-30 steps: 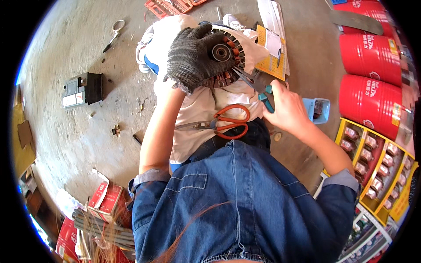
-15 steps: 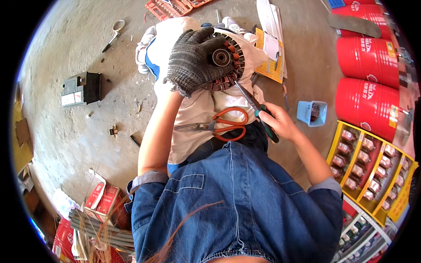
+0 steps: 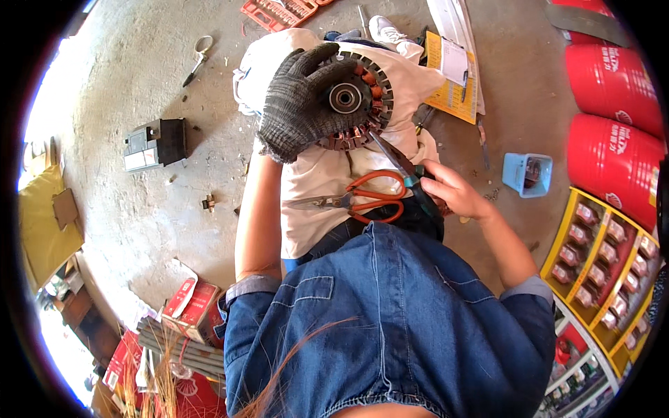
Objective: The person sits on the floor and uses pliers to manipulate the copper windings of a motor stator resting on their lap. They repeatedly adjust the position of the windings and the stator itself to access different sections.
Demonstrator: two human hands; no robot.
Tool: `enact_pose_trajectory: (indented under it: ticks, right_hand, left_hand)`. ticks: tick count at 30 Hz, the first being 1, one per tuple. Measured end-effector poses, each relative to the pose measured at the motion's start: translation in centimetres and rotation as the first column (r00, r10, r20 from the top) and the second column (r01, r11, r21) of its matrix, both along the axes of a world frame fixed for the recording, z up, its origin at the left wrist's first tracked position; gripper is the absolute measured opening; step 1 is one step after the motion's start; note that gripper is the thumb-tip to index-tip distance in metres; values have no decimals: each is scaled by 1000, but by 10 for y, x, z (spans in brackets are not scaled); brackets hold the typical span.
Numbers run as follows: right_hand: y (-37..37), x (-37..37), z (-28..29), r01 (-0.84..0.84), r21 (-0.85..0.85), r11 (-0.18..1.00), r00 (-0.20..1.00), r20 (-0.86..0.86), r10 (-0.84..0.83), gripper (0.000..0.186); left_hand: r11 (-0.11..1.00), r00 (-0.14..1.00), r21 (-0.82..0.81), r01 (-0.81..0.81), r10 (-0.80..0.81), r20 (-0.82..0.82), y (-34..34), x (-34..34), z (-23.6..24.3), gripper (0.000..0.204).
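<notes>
My left hand (image 3: 300, 104), in a dark grey knitted glove, grips a round motor core (image 3: 382, 76) with slotted edges and copper windings. A round bearing (image 3: 345, 98) sits at its centre, beside my fingers. Bare and closed, my right hand (image 3: 453, 191) is wrapped round the green-and-black handles of long-nose pliers (image 3: 398, 161). Their tips meet the lower right rim of the core, at the windings; what lies between the jaws is too small to tell. On the white cloth (image 3: 303, 233) over my lap rest scissors (image 3: 376, 207) with orange handles.
A black battery (image 3: 167, 141) stands on the floor at left. A light blue plastic cup (image 3: 514, 174) is to my right, near red drums (image 3: 606, 83) and a yellow rack (image 3: 578, 272). Ahead lie a clipboard (image 3: 446, 97) and an orange tool case (image 3: 279, 14).
The view has shifted, so the surroundings appear moved. The pliers' handles look a little closer together in my right hand. My left hand keeps its grip on the motor core.
</notes>
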State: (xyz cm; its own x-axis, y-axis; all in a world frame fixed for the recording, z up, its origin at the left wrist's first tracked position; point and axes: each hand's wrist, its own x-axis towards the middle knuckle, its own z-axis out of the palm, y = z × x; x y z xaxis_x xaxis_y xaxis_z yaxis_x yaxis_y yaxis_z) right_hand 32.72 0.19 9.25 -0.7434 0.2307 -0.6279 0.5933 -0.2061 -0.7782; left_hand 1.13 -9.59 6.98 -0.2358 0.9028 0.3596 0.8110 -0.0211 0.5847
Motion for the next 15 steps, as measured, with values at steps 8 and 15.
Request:
enact_pose_trajectory:
  ticks: [8, 15]
  right_hand:
    - [-4, 5, -12, -34, 89, 995, 992, -116, 44, 27]
    - [-9, 5, -22, -25, 240, 970, 977, -201, 75, 25]
  left_hand:
    - [995, 988, -80, -63, 51, -146, -5, 7, 16, 74]
    - [927, 936, -147, -344, 328, -125, -46, 49, 53, 68]
